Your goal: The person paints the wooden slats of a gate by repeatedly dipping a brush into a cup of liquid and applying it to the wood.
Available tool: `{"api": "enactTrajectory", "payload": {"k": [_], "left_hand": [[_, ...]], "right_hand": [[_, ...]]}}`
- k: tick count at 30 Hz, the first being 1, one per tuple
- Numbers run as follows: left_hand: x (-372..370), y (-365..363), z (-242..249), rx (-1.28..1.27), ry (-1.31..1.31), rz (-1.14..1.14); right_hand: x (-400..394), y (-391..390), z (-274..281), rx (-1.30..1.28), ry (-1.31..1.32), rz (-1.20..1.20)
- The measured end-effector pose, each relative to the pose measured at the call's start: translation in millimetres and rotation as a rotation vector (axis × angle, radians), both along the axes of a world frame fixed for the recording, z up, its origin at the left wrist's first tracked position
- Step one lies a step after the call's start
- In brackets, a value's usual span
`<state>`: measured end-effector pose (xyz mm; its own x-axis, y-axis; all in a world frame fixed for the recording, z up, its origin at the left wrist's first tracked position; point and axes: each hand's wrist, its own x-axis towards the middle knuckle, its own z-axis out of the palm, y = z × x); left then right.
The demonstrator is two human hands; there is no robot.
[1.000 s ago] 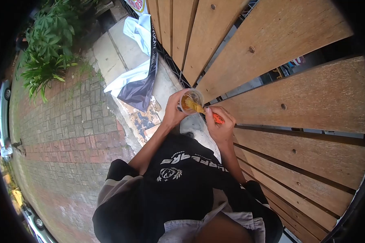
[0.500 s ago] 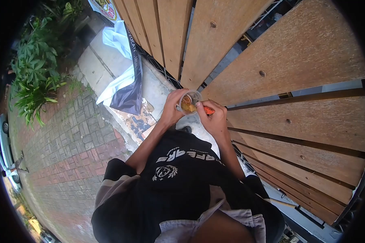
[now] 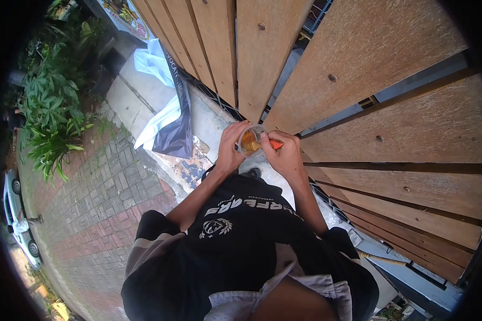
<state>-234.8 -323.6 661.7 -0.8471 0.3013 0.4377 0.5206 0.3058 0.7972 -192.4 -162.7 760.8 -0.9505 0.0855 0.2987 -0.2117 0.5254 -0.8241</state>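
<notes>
Cup [image 3: 255, 129]: clear, round, centre of frame, mouth in view; amber contents inside. Brush [image 3: 276, 144]: orange-red handle, yellowish bristles; bristle end within cup, handle projecting rightward past rim, partly covered.

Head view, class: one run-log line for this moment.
left hand: holds clear cup | right hand: holds orange-handled brush, tip inside cup | nearby: wooden slats
</notes>
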Motion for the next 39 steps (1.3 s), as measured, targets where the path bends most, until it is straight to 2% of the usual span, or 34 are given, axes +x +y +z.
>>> {"api": "enactTrajectory", "payload": {"k": [1, 3, 4, 6, 7, 8, 9, 10, 12, 14, 16, 18, 20, 22, 24, 26, 27, 30, 32, 34, 39], "left_hand": [[1, -1, 0, -0.006, 0.006, 0.008], [0, -3, -2, -0.008, -0.013, 0.004], [0, -3, -2, -0.005, -0.038, 0.001], [-2, -4, -1, 0.019, -0.076, -0.004], [-4, -2, -1, 0.047, -0.116, 0.011], [-7, 0, -3, 0.053, -0.108, -0.01], [-11, 2, -6, 0.111, -0.183, -0.043], [-15, 3, -9, 0.167, -0.259, -0.077], [-25, 3, -14, 0.129, -0.261, -0.135], [-35, 4, -10, 0.088, -0.252, -0.21], [-42, 7, 0, 0.176, -0.373, -0.295], [-51, 9, -2, 0.138, -0.371, -0.404], [-59, 6, -2, 0.208, -0.468, -0.443], [-67, -3, 3, 0.139, -0.46, -0.532], [-77, -14, 3, 0.089, -0.429, -0.556], [-87, -24, 4, 0.098, -0.48, -0.642], [-90, -29, 4, 0.084, -0.497, -0.648], [-99, -41, -11, 0.076, -0.547, -0.714], [-103, -45, -18, 0.074, -0.579, -0.768], [-106, -47, -18, -0.015, -0.573, -0.822], [-102, -41, -17, -0.094, -0.526, -1.0]], "right_hand": [[0, 1, -7, -0.004, 0.005, -0.003], [-1, 6, -26, -0.262, -0.185, -0.069], [-1, 7, -30, -0.267, -0.179, -0.084], [1, 11, -33, -0.741, -0.288, -0.222], [4, 13, -36, -0.739, -0.274, -0.241], [8, 16, -38, -0.843, -0.275, -0.312], [10, 17, -40, -0.948, -0.272, -0.381], [12, 17, -44, -0.948, -0.254, -0.396], [16, 17, -48, -1.1, -0.142, -0.514], [18, 16, -44, -1.102, -0.09, -0.551], [15, 16, -40, -1.105, -0.005, -0.607], [14, 13, -40, -1.01, 0.024, -0.583], [12, 4, -41, -0.999, 0.045, -0.679], [7, -7, -43, -0.978, 0.042, -0.644], [3, -22, -47, -0.978, 0.059, -0.706], [2, -40, -51, -0.766, 0.025, -0.754], [2, -49, -50, -0.832, 0.036, -0.774], [6, -73, -59, -0.752, -0.045, -0.848], [12, -85, -57, -0.794, -0.054, -0.905], [19, -98, -61, -0.733, -0.021, -0.996], [42, -119, -57, -0.786, -0.045, -1.167]]}}
